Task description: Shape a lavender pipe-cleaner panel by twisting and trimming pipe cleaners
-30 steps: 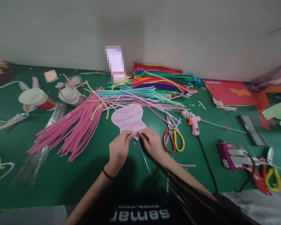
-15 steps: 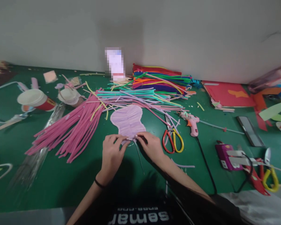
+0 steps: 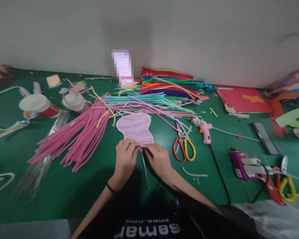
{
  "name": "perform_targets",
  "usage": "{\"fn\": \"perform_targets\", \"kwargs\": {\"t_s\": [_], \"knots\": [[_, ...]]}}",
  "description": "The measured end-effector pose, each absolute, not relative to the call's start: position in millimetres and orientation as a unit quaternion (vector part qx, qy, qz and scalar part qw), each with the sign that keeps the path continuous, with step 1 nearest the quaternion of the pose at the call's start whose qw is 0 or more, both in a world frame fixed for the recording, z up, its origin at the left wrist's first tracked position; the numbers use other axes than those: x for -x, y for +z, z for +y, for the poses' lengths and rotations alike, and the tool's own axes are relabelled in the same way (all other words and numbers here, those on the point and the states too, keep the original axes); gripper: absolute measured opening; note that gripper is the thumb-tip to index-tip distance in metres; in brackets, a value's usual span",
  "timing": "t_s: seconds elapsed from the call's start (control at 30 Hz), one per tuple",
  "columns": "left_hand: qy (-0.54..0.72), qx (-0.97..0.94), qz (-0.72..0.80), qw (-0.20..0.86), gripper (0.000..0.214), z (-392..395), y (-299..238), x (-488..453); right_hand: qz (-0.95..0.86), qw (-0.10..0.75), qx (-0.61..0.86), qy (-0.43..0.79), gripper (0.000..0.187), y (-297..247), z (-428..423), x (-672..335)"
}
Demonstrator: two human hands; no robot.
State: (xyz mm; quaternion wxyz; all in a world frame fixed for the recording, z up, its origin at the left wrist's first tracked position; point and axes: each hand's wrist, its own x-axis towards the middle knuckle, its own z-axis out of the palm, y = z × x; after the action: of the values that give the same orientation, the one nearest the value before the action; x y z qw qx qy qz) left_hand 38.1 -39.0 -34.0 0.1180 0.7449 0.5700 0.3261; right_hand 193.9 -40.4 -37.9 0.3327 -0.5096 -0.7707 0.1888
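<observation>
A lilac petal shape made of pipe cleaners lies flat on the green table in front of me, pinched in at its waist. At its near end my left hand and my right hand meet, fingertips pressed together on its edge. Both hands are closed there, and the fingers partly cover that edge. A thin wire stem runs from between the hands toward me. Scissors with red and yellow handles lie just right of my right hand.
Pink pipe cleaners fan out at the left, with coloured bundles behind. A paper cup lies tipped at the left. To the right are a pink glue gun with a black cord, a purple box and a red folder.
My hands have drawn closer together at the petal's near edge. The petal has shifted slightly left, and the wire stem has swung to point more straight toward me.
</observation>
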Motion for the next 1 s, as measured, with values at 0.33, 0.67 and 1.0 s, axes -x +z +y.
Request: {"fn": "perform_targets", "kwargs": {"t_s": [0.33,0.67,1.0], "knots": [[0.341,-0.74,0.563,0.142,0.016,-34,-38,-33,-0.766,0.303,0.514,0.239,0.018,-31,-32,-196],[0.246,-0.842,0.48,0.034,0.014,-27,-17,-9,-0.817,0.258,0.473,0.206,0.015,-33,-23,-197],[0.179,-0.838,0.516,0.0,0.011,-34,-13,6,-0.802,0.315,0.48,0.161,0.014,-30,-20,-199]]}}
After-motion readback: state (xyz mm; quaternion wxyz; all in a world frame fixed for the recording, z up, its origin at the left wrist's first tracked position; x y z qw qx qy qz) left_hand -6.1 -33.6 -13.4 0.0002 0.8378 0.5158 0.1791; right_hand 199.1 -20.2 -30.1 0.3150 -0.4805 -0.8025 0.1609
